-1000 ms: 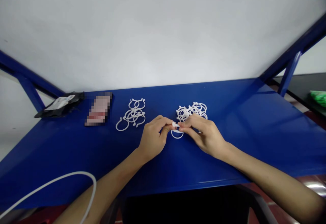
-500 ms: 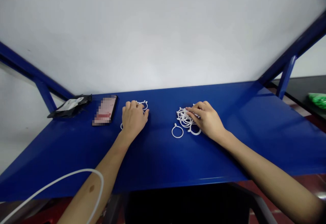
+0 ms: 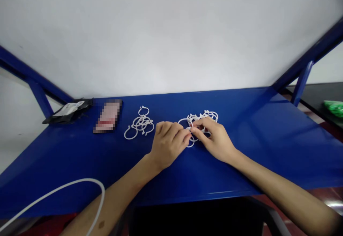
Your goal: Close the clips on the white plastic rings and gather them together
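Observation:
Both my hands meet over the blue table (image 3: 241,164), at the near edge of the right pile of white plastic rings (image 3: 207,116). My left hand (image 3: 167,143) and my right hand (image 3: 214,137) have their fingertips pinched together on one white ring (image 3: 190,141) that lies just above the tabletop. A second, smaller pile of white rings (image 3: 140,124) lies to the left of my left hand, untouched.
A phone (image 3: 107,121) lies flat left of the small pile, and a black packet with a white label (image 3: 68,110) sits at the far left corner. A white cable (image 3: 66,189) loops over the near left edge. Blue frame struts rise at both sides.
My left hand has left the small left pile and come back to the middle. My right hand has drawn back from the right pile, and both now pinch one ring.

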The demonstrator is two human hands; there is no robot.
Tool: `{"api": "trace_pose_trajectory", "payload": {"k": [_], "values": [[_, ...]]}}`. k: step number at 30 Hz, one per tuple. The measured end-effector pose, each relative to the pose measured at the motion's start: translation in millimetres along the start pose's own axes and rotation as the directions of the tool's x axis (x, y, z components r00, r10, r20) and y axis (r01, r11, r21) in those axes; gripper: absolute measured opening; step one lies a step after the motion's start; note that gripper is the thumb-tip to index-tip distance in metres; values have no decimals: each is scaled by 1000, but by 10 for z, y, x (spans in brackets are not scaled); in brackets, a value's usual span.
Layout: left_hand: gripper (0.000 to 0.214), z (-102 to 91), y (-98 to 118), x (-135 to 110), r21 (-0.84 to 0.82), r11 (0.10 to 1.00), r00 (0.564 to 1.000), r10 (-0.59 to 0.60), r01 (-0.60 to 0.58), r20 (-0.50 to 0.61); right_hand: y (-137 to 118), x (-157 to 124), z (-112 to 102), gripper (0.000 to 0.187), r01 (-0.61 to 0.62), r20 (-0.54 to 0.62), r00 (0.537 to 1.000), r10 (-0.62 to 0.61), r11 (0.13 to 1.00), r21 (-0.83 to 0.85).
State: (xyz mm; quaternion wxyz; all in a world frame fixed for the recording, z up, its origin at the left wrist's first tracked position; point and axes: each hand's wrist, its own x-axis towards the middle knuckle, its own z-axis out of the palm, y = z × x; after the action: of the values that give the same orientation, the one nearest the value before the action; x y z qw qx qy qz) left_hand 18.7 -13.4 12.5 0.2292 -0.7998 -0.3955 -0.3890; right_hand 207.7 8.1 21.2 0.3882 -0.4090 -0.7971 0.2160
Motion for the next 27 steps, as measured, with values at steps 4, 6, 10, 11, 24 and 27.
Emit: {"api": "trace_pose_trajectory", "payload": {"k": [4,6,10,11,24,27], "values": [[8,8,71,-46,-68,997,999,45,-44,17,3,-17,10,17,-99,-15,995,103,984,149],[9,8,42,-57,-153,988,1000,-11,14,26,31,-13,0,17,-105,-48,992,115,979,172],[10,-13,-24,-30,-353,895,962,-249,272,110,75,-8,-29,14,-11,-109,994,21,996,86],[9,-19,-34,-20,-392,855,940,-295,339,169,77,-9,-34,12,27,-111,994,-21,998,57],[11,-30,-43,-2,-531,568,773,-384,629,504,37,-42,-27,10,302,29,953,-300,949,-95],[14,-26,-23,-32,-513,680,846,-347,524,404,-10,-77,-13,15,352,67,936,-345,921,-166]]}}
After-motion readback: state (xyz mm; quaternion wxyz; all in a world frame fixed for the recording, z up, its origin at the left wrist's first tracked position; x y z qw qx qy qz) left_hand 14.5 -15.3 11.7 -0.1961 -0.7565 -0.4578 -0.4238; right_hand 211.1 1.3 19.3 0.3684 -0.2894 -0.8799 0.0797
